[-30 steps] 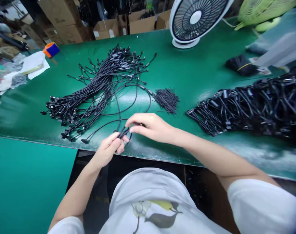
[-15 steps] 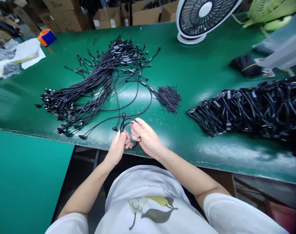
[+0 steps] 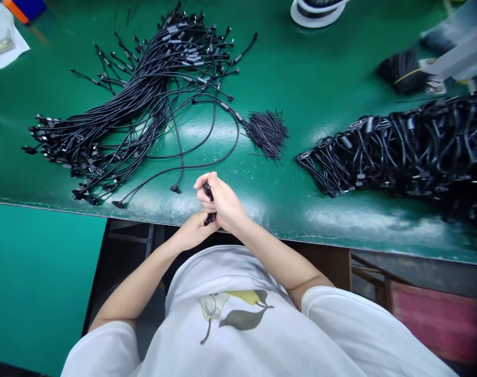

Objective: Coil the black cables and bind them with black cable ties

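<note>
My left hand (image 3: 197,230) is closed round the lower part of a black cable (image 3: 209,192), just above the table's front edge. Against it, my right hand (image 3: 222,201) wraps the cable's upper part with curled fingers. Most of the cable is hidden between the two hands. Beyond them on the left lies a large bunch of loose black cables (image 3: 140,94) with connectors at the ends. A small pile of thin black ties (image 3: 266,133) sits up and to the right of my hands.
Coiled black cables (image 3: 403,152) form a long heap on the right of the green table (image 3: 320,84). Behind it lies a banded black bundle (image 3: 403,72). A fan base (image 3: 314,15) stands at the back, and a red seat (image 3: 438,319) is low at the right.
The view has tipped down toward my body. The cable loops that stood up from my hands are now gathered between them, and my right hand has moved over my left.
</note>
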Demonstrator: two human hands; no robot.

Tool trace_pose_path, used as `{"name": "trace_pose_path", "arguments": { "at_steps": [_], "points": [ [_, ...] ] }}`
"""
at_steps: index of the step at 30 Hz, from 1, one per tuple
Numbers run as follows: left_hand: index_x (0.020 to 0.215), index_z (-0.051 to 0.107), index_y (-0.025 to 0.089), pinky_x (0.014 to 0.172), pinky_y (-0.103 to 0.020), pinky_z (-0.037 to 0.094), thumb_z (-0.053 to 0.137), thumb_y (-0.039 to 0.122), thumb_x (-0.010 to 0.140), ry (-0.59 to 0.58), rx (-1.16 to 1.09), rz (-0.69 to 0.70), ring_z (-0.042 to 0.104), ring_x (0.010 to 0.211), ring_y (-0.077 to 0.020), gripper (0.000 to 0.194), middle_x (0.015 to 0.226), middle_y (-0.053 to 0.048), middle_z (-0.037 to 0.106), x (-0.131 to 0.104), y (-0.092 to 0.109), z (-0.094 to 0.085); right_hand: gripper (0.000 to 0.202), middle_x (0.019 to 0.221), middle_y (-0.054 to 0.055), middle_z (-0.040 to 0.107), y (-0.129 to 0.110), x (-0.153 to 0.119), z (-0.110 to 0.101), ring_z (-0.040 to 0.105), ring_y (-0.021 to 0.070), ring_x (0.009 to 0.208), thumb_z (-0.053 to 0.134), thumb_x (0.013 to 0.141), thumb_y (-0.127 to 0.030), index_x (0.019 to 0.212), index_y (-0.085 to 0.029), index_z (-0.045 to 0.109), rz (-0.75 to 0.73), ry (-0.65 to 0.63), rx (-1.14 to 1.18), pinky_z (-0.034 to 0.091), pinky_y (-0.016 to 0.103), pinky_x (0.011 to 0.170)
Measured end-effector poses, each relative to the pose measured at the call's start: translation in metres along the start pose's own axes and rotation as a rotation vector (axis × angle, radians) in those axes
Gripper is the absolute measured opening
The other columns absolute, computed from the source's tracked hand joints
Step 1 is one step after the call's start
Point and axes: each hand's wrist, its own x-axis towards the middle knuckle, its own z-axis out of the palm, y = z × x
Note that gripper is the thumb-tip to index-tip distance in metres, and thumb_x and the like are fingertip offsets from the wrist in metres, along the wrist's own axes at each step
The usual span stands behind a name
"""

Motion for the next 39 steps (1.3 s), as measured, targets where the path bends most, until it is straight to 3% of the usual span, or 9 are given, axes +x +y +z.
{"name": "trace_pose_path", "arguments": {
  "at_steps": [4, 7, 12, 19, 23, 26, 30, 36, 39],
  "points": [
    [0.082, 0.056, 0.015, 0.064, -0.03, 0.047, 0.061, 0.054, 0.084, -0.18, -0.547, -0.051, 0.053, 0.063, -0.0151, 0.04, 0.068, -0.001, 0.055, -0.005, 0.009, 0.005, 0.055, 0.053, -0.01, 0.028, -0.009, 0.003, -0.005, 0.013, 0.0024, 0.04, 0.043, 0.085, -0.074, 0.078, -0.02, 0.047, 0.093, -0.074, 0.006, 0.012, 0.015, 0.036],
    [0.081, 0.053, 0.016, 0.052, -0.025, 0.042, 0.057, 0.054, 0.087, -0.18, -0.872, -0.144, 0.045, 0.051, -0.011, 0.039, 0.06, 0.003, 0.044, -0.005, 0.017, 0.01, 0.048, 0.06, -0.009, 0.038, -0.013, 0.008, -0.008, 0.026, 0.0022, 0.04, 0.049, 0.085, -0.068, 0.083, -0.02, 0.047, 0.003, -0.025, -0.027, 0.023, 0.014, 0.035],
    [0.084, 0.059, 0.014, 0.05, -0.02, 0.039, 0.062, 0.039, 0.087, -0.147, -1.02, -0.152, 0.041, 0.052, -0.0089, 0.026, 0.062, 0.002, 0.041, 0.0, 0.025, 0.014, 0.037, 0.064, -0.009, 0.038, -0.021, 0.009, -0.012, 0.027, 0.0018, 0.039, 0.046, 0.092, -0.06, 0.097, -0.023, 0.048, -0.186, 0.028, -0.072, 0.025, 0.014, 0.033],
    [0.086, 0.063, 0.009, 0.054, -0.019, 0.039, 0.069, 0.031, 0.082, -0.249, -1.156, -0.231, 0.043, 0.058, -0.0081, 0.023, 0.067, 0.001, 0.041, 0.01, 0.025, 0.023, 0.041, 0.055, -0.01, 0.03, -0.019, 0.01, -0.026, 0.027, 0.0039, 0.039, 0.043, 0.093, -0.061, 0.082, -0.022, 0.042, -0.166, -0.094, -0.111, 0.03, 0.015, 0.035],
    [0.076, 0.057, 0.012, 0.044, -0.016, 0.03, 0.071, 0.036, 0.081, -0.174, -1.089, -0.229, 0.034, 0.048, -0.0056, 0.028, 0.06, 0.006, 0.032, 0.016, 0.025, 0.028, 0.037, 0.058, -0.009, 0.036, -0.019, 0.011, -0.046, 0.039, 0.0061, 0.044, 0.034, 0.097, -0.057, 0.085, -0.022, 0.041, -0.263, -0.03, -0.293, 0.042, 0.02, 0.045],
    [0.075, 0.052, 0.014, 0.043, -0.015, 0.027, 0.072, 0.038, 0.08, -0.068, -0.96, -0.177, 0.033, 0.049, -0.0054, 0.032, 0.06, 0.006, 0.033, 0.015, 0.027, 0.022, 0.029, 0.089, 0.003, 0.062, -0.038, 0.003, -0.066, 0.063, 0.0145, 0.085, 0.039, 0.1, -0.046, 0.104, -0.02, 0.051, -0.592, -0.056, -0.833, 0.052, 0.034, 0.083],
    [0.078, 0.053, 0.014, 0.044, -0.017, 0.029, 0.07, 0.045, 0.081, -0.123, -0.757, -0.185, 0.035, 0.05, -0.0064, 0.036, 0.061, 0.005, 0.037, 0.012, 0.03, 0.009, 0.029, 0.129, 0.006, 0.059, -0.065, -0.013, -0.084, 0.047, 0.0218, 0.128, 0.038, 0.101, -0.024, 0.127, -0.022, 0.051, -1.0, -0.484, -1.69, 0.026, 0.053, 0.112],
    [0.091, 0.054, 0.014, 0.053, -0.024, 0.039, 0.056, 0.045, 0.091, -0.322, -0.433, -0.131, 0.041, 0.056, -0.0096, 0.031, 0.065, 0.004, 0.043, 0.008, 0.029, 0.005, 0.03, 0.076, 0.002, 0.059, -0.068, -0.024, -0.086, 0.05, 0.0163, 0.071, 0.033, 0.102, -0.027, 0.092, -0.015, 0.058, -1.049, -0.752, -2.045, 0.039, 0.04, 0.086],
    [0.108, 0.054, 0.017, 0.077, -0.031, 0.048, 0.06, 0.032, 0.089, -0.208, -0.129, -0.006, 0.057, 0.077, -0.0151, 0.025, 0.086, -0.003, 0.059, 0.003, 0.033, 0.001, 0.029, 0.071, 0.002, 0.055, -0.068, -0.025, -0.089, 0.044, 0.0155, 0.067, 0.034, 0.101, -0.022, 0.085, -0.016, 0.057, -1.034, -0.715, -2.005, 0.036, 0.036, 0.076]
  ]
}}
